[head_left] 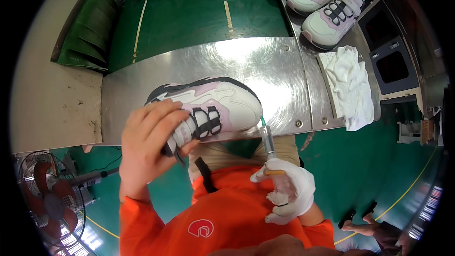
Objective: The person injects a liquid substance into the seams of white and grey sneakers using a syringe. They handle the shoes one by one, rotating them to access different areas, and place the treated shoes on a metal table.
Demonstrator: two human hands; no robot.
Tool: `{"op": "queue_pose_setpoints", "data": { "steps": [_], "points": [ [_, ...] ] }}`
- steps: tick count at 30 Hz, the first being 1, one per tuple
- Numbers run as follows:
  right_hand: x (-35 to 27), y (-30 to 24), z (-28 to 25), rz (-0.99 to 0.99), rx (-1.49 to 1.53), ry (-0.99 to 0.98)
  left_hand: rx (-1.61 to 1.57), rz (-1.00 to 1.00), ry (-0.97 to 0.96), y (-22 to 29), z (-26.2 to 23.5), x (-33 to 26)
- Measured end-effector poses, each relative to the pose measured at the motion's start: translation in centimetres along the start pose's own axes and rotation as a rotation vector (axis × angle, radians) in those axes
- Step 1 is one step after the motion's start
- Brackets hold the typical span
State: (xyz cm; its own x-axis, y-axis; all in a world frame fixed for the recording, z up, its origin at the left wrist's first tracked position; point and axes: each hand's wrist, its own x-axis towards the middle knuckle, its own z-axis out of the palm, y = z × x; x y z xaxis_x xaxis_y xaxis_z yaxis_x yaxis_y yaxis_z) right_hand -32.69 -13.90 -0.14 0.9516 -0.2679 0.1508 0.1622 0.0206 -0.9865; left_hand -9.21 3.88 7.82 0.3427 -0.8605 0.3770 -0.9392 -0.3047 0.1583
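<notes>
At the near edge of the steel desk (142,99), my bare left hand (149,144) clamps the pink-and-white sneaker (213,104) while my gloved right hand (289,189) grips a syringe (268,142), whose tip should stay steady on the toe seam.

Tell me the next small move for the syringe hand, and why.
Probably ease the syringe tip a little along the sole edge of the shoe. The gloved right hand has its green tip right at the toe's lower edge, while the bare left hand grips the strap end, steadying the shoe on the metal table.
</notes>
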Motion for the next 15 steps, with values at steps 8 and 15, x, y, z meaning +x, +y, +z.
{"op": "queue_pose_setpoints", "data": {
  "steps": [8,15],
  "points": [
    [1.1,3.6,-0.8,0.059,0.023,-0.128,-0.143,-0.015,-0.175,-3.0,0.0,4.1],
    [2.1,5.7,-0.9,-0.117,-0.118,-0.197,-0.258,-0.09,-0.29,-4.4,0.3,5.9]
  ]
}}
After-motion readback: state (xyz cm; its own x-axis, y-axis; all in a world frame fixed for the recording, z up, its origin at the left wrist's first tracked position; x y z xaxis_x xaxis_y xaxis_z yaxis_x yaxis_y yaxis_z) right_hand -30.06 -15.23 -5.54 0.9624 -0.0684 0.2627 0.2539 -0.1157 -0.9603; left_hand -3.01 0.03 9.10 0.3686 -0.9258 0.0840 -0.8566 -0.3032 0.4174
